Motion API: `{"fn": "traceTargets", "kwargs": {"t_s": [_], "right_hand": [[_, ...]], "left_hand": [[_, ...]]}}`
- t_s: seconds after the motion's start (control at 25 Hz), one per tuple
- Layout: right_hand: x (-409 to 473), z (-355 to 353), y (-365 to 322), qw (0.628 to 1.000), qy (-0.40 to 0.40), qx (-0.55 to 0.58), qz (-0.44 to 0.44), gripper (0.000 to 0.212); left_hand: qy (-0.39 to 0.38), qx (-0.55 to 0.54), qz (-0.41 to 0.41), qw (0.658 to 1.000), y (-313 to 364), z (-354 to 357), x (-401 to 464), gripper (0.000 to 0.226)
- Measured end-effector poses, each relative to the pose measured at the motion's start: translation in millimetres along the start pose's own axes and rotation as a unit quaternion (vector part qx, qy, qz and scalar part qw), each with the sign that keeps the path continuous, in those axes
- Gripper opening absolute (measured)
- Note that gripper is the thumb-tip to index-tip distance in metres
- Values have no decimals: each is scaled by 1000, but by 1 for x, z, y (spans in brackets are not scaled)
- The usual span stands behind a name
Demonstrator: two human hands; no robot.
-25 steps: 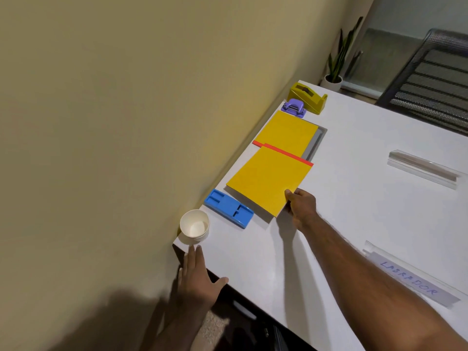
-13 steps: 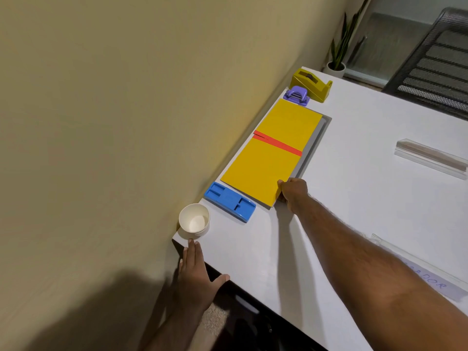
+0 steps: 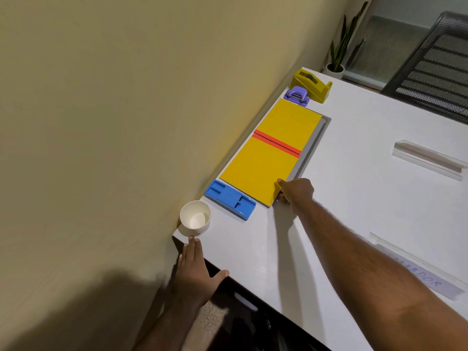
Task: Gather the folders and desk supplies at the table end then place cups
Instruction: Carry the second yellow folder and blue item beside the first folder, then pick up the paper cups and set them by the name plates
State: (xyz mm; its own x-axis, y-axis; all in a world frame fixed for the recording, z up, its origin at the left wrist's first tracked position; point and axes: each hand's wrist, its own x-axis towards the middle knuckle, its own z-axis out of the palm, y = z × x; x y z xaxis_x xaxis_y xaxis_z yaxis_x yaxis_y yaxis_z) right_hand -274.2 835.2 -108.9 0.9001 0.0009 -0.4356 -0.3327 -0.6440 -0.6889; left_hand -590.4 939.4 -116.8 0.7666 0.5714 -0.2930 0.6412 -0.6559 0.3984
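Observation:
Two yellow folders lie end to end along the wall on the white table (image 3: 354,198): the near folder (image 3: 255,171) and the far folder (image 3: 291,120), with a red strip (image 3: 277,144) between them and grey folders beneath. My right hand (image 3: 293,192) grips the near folder's front right corner. A blue desk organiser (image 3: 230,199) lies just in front of the folders. A white paper cup (image 3: 195,218) stands upright at the table corner. My left hand (image 3: 193,272) rests flat on the table edge, fingertips just short of the cup. A purple hole punch (image 3: 297,95) and yellow tape dispenser (image 3: 312,84) sit beyond the folders.
A beige wall runs along the table's left side. Two clear acrylic name holders lie on the right, one (image 3: 428,159) farther off, one (image 3: 415,267) labelled near my right forearm. A mesh chair (image 3: 430,64) and a potted plant (image 3: 338,51) stand past the far end.
My right hand has pushed the near yellow folder toward the wall and swung it into line with the far folder. The left hand has stayed on the table edge.

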Motion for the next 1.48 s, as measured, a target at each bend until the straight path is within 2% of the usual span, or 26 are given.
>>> {"fn": "traceTargets", "kwargs": {"t_s": [0.08,0.16,0.24,0.32,0.48,0.56,0.68,0.8,0.92,1.0,1.24,1.48], "right_hand": [[-8,-7,2,999,2,-29,-30,40],[-18,-16,6,998,6,-12,-60,31],[-32,-22,7,994,18,9,-104,20],[-50,-21,1,984,20,13,-178,19],[-98,3,-22,945,-76,28,-316,18],[-121,21,-28,920,-147,0,-363,27],[-145,50,-26,877,-236,-91,-409,67],[-154,72,-23,850,-263,-168,-424,95],[-155,85,-23,847,-256,-209,-416,104],[-156,89,-21,850,-244,-216,-414,101],[-164,84,-16,884,-183,-100,-419,78],[-169,40,-1,912,-154,-37,-377,82]], "left_hand": [[-43,-14,-25,999,0,-4,4,115],[-80,-9,-47,996,4,-10,8,115],[-91,-6,-53,994,10,-16,8,114],[-92,-2,-58,994,14,-20,7,113],[-76,-9,-57,995,14,-23,5,113],[-63,-23,-56,996,14,-24,4,112],[-37,-55,-60,996,13,-23,2,110],[-23,-69,-60,996,10,-22,1,107],[-16,-67,-57,996,4,-19,0,108],[-23,-69,-55,996,1,-16,2,109],[-29,-57,-57,996,-6,-12,4,111],[-43,-53,-74,995,-5,-14,3,114]]}}
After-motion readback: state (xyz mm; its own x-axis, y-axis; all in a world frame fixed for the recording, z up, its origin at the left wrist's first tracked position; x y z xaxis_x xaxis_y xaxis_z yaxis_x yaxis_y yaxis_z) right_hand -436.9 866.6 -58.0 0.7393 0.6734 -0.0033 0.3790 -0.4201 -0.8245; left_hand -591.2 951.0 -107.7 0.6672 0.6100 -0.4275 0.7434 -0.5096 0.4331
